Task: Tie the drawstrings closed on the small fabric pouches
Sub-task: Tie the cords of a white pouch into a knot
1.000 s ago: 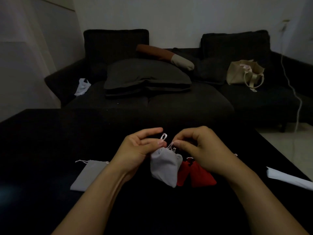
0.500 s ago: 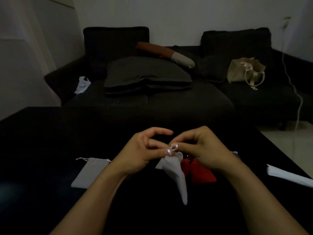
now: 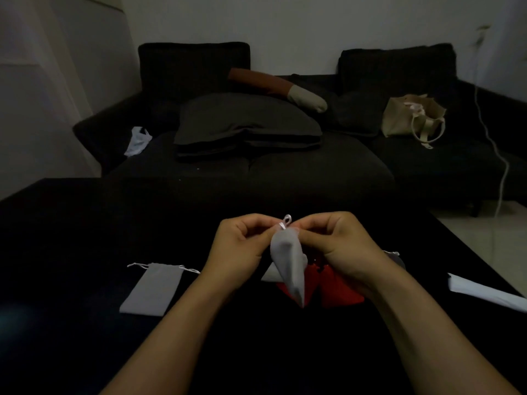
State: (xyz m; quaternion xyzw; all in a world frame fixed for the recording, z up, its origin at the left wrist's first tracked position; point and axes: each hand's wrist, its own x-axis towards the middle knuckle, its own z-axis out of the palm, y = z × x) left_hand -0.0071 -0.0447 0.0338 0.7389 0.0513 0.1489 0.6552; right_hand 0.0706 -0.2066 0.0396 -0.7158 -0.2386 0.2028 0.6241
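Note:
A small grey pouch (image 3: 288,260) hangs above the black table (image 3: 71,238), its mouth gathered at the top. My left hand (image 3: 239,246) and my right hand (image 3: 342,246) pinch its white drawstring (image 3: 286,221) from either side, and a small loop of cord sticks up between my fingertips. Red pouches (image 3: 336,289) lie on the table under my right hand, partly hidden. A flat grey pouch (image 3: 151,289) with loose white strings lies to the left. Another grey pouch (image 3: 395,256) peeks out behind my right wrist.
A white paper sheet (image 3: 484,292) lies at the table's right edge. Beyond the table stands a dark sofa (image 3: 256,166) with cushions, a beige tote bag (image 3: 413,118) and a white plastic bag (image 3: 138,139). A white cable (image 3: 496,143) hangs on the right.
The pouch went from bunched near the table to hanging long from its string. My hands have closed in together on the cord, and the loop now stands up between my fingertips.

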